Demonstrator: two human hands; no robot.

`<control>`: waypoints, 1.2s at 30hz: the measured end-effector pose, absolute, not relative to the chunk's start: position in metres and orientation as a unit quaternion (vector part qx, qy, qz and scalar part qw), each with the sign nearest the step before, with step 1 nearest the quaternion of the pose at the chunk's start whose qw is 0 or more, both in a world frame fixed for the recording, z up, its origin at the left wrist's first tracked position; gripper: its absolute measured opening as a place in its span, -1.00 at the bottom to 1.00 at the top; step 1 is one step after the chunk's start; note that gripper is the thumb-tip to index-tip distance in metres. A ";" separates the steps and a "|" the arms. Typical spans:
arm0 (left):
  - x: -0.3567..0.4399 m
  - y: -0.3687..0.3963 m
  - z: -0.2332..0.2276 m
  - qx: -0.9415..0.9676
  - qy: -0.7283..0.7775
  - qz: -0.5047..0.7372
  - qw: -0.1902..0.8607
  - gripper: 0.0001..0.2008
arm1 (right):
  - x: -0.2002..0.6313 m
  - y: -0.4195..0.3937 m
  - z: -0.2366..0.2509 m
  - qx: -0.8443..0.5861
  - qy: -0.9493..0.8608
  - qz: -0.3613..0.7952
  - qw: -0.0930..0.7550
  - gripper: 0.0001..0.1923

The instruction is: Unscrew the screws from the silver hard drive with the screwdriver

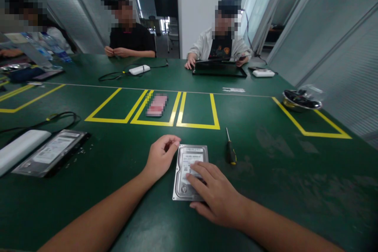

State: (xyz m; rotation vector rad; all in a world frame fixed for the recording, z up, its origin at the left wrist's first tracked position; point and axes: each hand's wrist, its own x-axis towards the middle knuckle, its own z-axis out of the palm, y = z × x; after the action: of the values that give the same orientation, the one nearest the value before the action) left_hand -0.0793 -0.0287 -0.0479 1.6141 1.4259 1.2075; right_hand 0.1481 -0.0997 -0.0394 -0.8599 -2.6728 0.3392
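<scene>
A silver hard drive (181, 187) with a white label lies label up on the green table in front of me. My right hand (217, 193) rests over its right part, fingers apart and flat on the label, thumb by the near edge. At the drive's far left corner is my left hand (162, 155), closed in a pinch of thumb and forefinger. Whatever those fingertips hold, if anything, is too small to make out. To the drive's right lies a screwdriver (230, 151) with a black and yellow handle, its tip pointing away from me.
On the left lie another hard drive (56, 151) and a white power bank (25, 147) with a black cable. Yellow tape (152, 123) marks boxes ahead, one with a pink phone-like item (157, 105). A metal bowl (301, 104) stands right. Several people sit opposite.
</scene>
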 end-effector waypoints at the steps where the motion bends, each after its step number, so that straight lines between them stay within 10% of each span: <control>1: -0.079 -0.030 -0.048 0.624 0.543 0.457 0.327 -0.80 | 0.148 -0.100 -0.039 -0.303 -0.933 0.117 0.156 -0.39; 36: -0.083 -0.037 -0.029 0.741 0.516 0.383 0.194 -0.86 | 0.147 -0.099 -0.037 -0.313 -0.930 0.125 0.146 -0.31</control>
State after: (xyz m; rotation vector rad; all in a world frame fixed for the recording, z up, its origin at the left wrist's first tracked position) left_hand -0.0831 -0.0372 -0.0289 2.0791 1.4475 1.0741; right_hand 0.1469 -0.0988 -0.0365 -0.9003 -2.6782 0.3592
